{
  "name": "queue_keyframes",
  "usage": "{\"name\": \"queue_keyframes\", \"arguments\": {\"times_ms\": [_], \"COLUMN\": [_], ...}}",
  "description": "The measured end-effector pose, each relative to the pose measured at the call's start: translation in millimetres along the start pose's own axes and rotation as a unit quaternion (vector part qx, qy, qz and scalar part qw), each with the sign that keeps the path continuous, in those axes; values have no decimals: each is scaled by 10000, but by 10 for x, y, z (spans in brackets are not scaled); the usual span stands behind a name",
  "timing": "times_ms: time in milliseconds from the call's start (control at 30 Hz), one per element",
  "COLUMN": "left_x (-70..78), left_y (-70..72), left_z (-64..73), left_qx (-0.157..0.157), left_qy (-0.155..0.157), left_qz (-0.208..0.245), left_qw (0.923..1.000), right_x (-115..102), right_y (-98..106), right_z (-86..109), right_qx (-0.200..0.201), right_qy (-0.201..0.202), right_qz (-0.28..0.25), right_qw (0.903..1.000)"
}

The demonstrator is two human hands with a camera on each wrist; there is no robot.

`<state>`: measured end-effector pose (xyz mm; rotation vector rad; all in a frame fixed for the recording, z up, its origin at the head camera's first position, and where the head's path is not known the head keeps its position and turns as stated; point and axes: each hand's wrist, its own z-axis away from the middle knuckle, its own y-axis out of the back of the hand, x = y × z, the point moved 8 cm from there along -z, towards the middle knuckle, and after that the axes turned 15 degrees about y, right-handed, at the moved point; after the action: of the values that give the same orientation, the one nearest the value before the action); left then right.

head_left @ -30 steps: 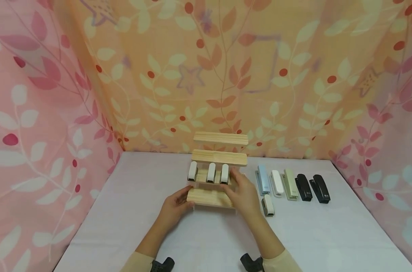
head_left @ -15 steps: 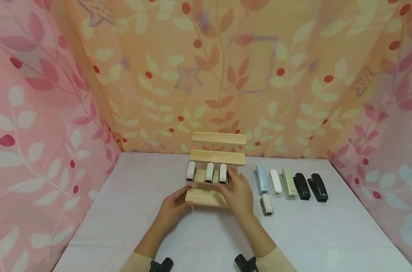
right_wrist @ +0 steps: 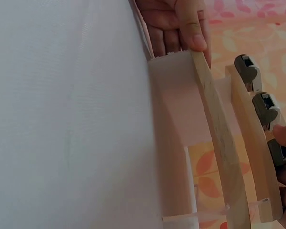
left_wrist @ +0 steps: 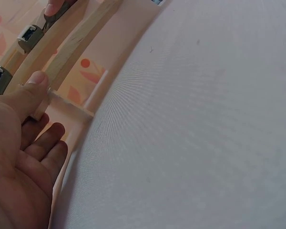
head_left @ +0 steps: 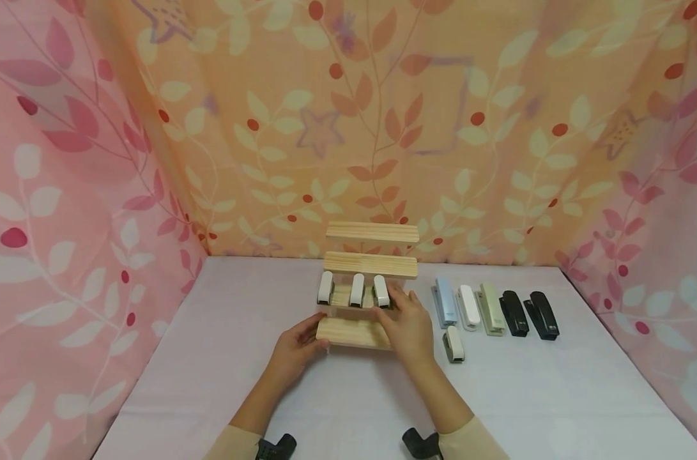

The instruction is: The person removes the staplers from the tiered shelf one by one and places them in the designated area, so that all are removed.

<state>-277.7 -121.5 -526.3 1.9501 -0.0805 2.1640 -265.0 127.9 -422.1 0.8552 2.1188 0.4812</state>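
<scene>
A tiered display rack [head_left: 354, 333] with pale wooden boards and clear side panels stands mid-table. Its second board from the bottom carries three small white staplers with dark bases: left [head_left: 325, 287], middle [head_left: 357, 289] and right [head_left: 381, 291]. My left hand [head_left: 293, 348] grips the lowest board's left end, thumb on its front edge in the left wrist view. With thumb and fingers, my right hand [head_left: 408, 329] holds the right stapler, which leans slightly off the line of the others. The right wrist view shows that thumb against the dark-based stapler [right_wrist: 279, 151].
Right of the rack, a row holds a light blue stapler [head_left: 446, 301], a white stapler [head_left: 469, 308], a green stapler [head_left: 490, 310] and two black staplers [head_left: 515, 313]. A small white stapler [head_left: 454, 345] lies in front of the row. Patterned curtains enclose the table [head_left: 210, 319].
The right stapler on the rack has turned slightly under my right hand, its front end swinging to the right. My left hand keeps its place on the rack.
</scene>
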Motion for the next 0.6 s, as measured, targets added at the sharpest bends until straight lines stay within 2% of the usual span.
{"name": "queue_keyframes", "arguments": {"times_ms": [233,333,500,600], "left_x": [1,5,6,-22], "left_y": [-2,-3,-9,-5], "left_z": [-14,-21,-19,2], "left_qx": [24,53,63,110], "left_qy": [-43,8,49,121], "left_qz": [25,0,-14,-40], "left_qw": [10000,10000,10000,9999], "right_x": [18,37,52,34], "right_y": [79,99,181,275], "right_z": [-53,-85,-96,-76], "right_qx": [-114,-213,-402,-450], "right_qy": [34,-27,-365,-313], "right_qz": [-18,-234,-745,-737], "right_qw": [9999,9995,9957,9958]}}
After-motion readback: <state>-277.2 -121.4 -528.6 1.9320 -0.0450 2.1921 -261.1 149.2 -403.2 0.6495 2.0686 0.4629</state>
